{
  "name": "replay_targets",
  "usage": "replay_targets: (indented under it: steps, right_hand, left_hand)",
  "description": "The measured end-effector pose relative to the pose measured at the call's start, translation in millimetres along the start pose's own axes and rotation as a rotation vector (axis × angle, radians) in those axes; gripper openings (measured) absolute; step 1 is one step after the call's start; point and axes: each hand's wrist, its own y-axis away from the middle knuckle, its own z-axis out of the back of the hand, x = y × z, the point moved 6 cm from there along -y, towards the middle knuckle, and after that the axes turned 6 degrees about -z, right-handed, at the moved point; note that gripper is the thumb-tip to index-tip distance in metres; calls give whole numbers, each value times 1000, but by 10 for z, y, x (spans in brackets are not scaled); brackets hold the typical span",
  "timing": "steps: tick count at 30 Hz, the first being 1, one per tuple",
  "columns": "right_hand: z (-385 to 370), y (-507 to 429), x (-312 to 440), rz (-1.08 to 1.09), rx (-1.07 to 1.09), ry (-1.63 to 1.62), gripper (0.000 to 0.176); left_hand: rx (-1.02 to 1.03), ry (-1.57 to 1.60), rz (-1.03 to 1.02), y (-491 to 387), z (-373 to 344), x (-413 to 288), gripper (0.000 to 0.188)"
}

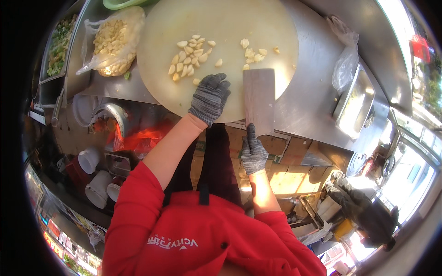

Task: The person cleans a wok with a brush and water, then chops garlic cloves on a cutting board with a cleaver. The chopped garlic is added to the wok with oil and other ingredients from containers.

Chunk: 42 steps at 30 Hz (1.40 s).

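A broad cleaver [259,98] is in my right hand [254,155], which wears a grey knit glove and grips its handle. The blade lies over the right front part of a round, pale cutting board [221,20]. Just beyond its tip are several flattened garlic cloves [253,56]. My left hand [210,98], gloved too, rests at the board's front with fingers bent; whether something is under them is hidden. Close ahead of it lies a loose group of whole peeled garlic cloves [188,58]. A single clove [218,62] sits apart to their right.
Left of the board, an open plastic bag [115,43] holds many peeled cloves. A tray of chopped greens [61,48] stands farther left. On the steel counter [310,86] at right are a crumpled plastic bag [345,58] and a metal tray [355,103]. A person [369,210] is at lower right.
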Motion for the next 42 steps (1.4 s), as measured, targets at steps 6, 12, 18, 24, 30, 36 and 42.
replay_targets:
  steps: [6, 12, 18, 24, 30, 36, 42]
  right_hand:
    - [14, 566, -307, -73, 87, 54, 57]
    - [212, 121, -163, 21, -13, 0, 51]
    - [176, 95, -127, 29, -52, -54, 57]
    - [-40, 158, 107, 167, -40, 120, 57]
    - [36, 550, -30, -19, 217, 180, 53]
    - [93, 129, -110, 12, 30, 49, 57]
    - [146, 56, 70, 150, -184, -132, 56]
  left_hand:
    - [44, -204, 35, 122, 234, 111, 33]
    - [128, -56, -111, 189, 88, 22, 35]
    - [-1, 152, -38, -144, -152, -182, 33]
    - [-13, -107, 41, -301, 40, 281, 31]
    - [74, -66, 11, -126, 128, 301, 32]
    - [80, -25, -50, 56, 138, 9, 28]
    - [7, 34, -23, 56, 111, -219, 37]
